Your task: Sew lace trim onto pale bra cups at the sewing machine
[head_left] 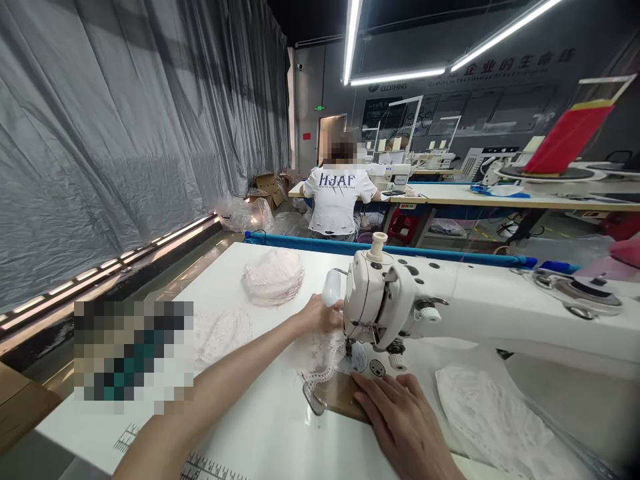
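Observation:
A white sewing machine (450, 300) stands on a white table (260, 427). A strip of white lace (323, 363) runs under its needle. My left hand (320, 315) reaches behind the needle, fingers closed on the far end of the lace. Nearer me, my right hand (400, 417) lies flat, fingers stretched out, pressing a brown card piece (340, 395) and the lace's near end against the table.
A pile of pink-white lace pieces (273, 277) lies at the table's far side, more lace (220, 333) to the left, and white fabric (490, 413) on the right. A person in a white shirt (337, 200) sits at another table ahead. Grey curtain on the left.

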Demonstrator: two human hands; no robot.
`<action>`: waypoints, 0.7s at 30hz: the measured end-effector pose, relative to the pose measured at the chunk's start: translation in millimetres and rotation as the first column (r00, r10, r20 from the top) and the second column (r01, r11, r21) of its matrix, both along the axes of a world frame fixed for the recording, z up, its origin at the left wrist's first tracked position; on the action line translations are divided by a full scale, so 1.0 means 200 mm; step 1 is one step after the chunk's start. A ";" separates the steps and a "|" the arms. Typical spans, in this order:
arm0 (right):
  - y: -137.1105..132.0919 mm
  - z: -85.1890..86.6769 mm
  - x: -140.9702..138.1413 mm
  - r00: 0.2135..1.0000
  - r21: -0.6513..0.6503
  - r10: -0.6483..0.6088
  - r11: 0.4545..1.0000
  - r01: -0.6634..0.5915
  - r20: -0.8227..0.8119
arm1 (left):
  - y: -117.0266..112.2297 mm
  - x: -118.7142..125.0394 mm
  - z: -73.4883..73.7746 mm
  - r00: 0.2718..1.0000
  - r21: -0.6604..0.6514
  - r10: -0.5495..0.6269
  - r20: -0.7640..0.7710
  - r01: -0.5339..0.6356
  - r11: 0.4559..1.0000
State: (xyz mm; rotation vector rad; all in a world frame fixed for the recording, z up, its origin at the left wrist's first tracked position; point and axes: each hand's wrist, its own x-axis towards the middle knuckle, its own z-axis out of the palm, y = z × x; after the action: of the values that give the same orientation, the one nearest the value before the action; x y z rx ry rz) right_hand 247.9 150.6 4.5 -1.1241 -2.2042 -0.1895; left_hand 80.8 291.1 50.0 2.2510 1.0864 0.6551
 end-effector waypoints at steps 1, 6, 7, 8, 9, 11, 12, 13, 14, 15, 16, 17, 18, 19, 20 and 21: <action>0.00 0.01 0.00 1.000 -0.002 0.007 1.000 -0.007 -0.012 | 0.00 -0.02 0.01 1.000 -0.079 0.011 0.011 -0.010 0.997; -0.03 0.03 0.03 0.995 -0.039 0.015 0.999 -0.019 -0.103 | -0.28 -0.27 0.13 0.998 -0.289 0.035 -0.051 -0.048 0.956; -0.04 0.04 0.03 0.991 -0.058 0.017 0.998 -0.025 -0.131 | -0.37 -0.32 0.16 0.999 -0.332 0.028 -0.046 -0.042 0.943; -0.05 0.05 0.02 0.987 -0.090 0.032 0.995 -0.047 -0.160 | -0.47 -0.36 0.19 0.999 -0.385 0.043 0.002 -0.039 0.922; -0.07 0.07 0.01 0.980 -0.133 0.060 0.987 -0.086 -0.188 | -0.55 -0.38 0.21 0.998 -0.421 0.046 0.049 -0.021 0.907; -0.13 0.12 -0.03 0.959 -0.246 0.140 0.948 -0.202 -0.248 | -0.71 -0.40 0.25 0.985 -0.530 0.060 0.159 0.034 0.848; -0.16 0.15 -0.05 0.943 -0.311 0.180 0.912 -0.266 -0.280 | -0.78 -0.40 0.25 0.975 -0.588 0.084 0.207 0.055 0.807; -0.19 0.18 -0.07 0.927 -0.385 0.209 0.864 -0.324 -0.311 | -0.84 -0.39 0.26 0.962 -0.637 0.117 0.245 0.069 0.768; -0.23 0.21 -0.09 0.912 -0.458 0.218 0.809 -0.368 -0.348 | -0.88 -0.38 0.26 0.949 -0.674 0.155 0.274 0.074 0.735; -0.26 0.24 -0.10 0.897 -0.530 0.207 0.746 -0.402 -0.390 | -0.92 -0.37 0.26 0.935 -0.703 0.198 0.295 0.072 0.708; -0.29 0.26 -0.11 0.882 -0.602 0.179 0.671 -0.433 -0.435 | -0.96 -0.36 0.25 0.919 -0.729 0.240 0.312 0.070 0.681; -0.32 0.28 -0.11 0.865 -0.665 0.140 0.584 -0.465 -0.482 | -0.99 -0.35 0.25 0.903 -0.754 0.276 0.329 0.075 0.652; -0.35 0.30 -0.11 0.843 -0.714 0.096 0.487 -0.503 -0.529 | -1.02 -0.35 0.24 0.887 -0.781 0.308 0.344 0.088 0.618; -0.38 0.30 -0.10 0.818 -0.743 0.053 0.388 -0.545 -0.573 | -1.05 -0.34 0.23 0.872 -0.807 0.334 0.358 0.109 0.580; -0.40 0.31 -0.09 0.794 -0.757 0.010 0.292 -0.584 -0.608 | -1.08 -0.34 0.22 0.859 -0.828 0.351 0.371 0.136 0.544; -0.43 0.31 -0.07 0.774 -0.761 -0.025 0.207 -0.615 -0.632 | -1.10 -0.34 0.21 0.849 -0.842 0.361 0.385 0.163 0.513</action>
State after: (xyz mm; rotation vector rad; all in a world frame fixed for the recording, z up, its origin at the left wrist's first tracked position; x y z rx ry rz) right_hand 233.4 64.8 65.9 -0.9818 -1.8119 1.7392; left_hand 12.5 70.6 91.7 1.0320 0.9468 0.5382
